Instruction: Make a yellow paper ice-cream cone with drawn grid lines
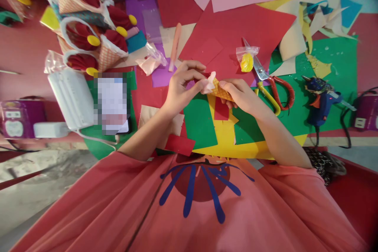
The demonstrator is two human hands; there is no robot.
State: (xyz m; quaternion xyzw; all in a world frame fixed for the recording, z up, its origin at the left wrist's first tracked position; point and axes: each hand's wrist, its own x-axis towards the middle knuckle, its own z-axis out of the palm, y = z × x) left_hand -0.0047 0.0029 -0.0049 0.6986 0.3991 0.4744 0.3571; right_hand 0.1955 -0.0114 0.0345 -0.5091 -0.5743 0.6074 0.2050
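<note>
A small paper cone with a yellow waffle pattern lies tilted between my hands, its white scalloped edge toward the left. My right hand is closed around the narrower part of the cone. With thumb and fingers bent together, my left hand pinches at the white paper trim. A bit of red shows behind that trim, partly hidden by the fingers. Beneath the hands are green paper and a yellow paper piece.
Red-and-yellow-handled scissors lie beyond my right hand, beside a small bag with yellow material. A blue glue gun rests at right. Several finished-looking paper cones, a phone and a white power strip sit at left.
</note>
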